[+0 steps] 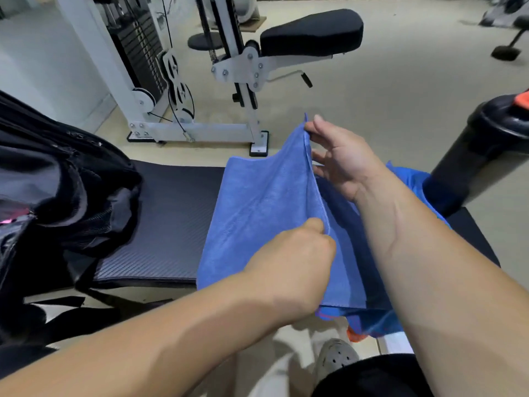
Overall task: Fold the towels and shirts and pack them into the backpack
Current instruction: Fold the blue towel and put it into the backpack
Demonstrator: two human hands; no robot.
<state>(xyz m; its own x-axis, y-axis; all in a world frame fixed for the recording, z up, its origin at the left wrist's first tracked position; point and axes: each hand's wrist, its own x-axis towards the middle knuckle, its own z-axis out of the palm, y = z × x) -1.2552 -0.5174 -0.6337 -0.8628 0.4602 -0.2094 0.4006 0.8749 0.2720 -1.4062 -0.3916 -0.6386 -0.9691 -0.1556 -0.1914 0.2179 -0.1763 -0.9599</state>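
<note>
A blue towel (257, 207) lies on the black padded bench (171, 213), one half lifted along a raised edge. My left hand (294, 253) pinches that edge near its close end. My right hand (340, 159) pinches the same edge at its far corner, the other fingers spread. A black backpack (63, 184) stands open at the bench's left end. A brighter blue garment (412, 179) with an orange patch lies under the towel on the right and hangs over the bench's front edge.
A white weight machine (177, 81) with a black seat pad (312, 32) stands on the floor behind the bench. A black cylinder (481, 147) rises at the right. My shoe (337, 359) shows below the bench front.
</note>
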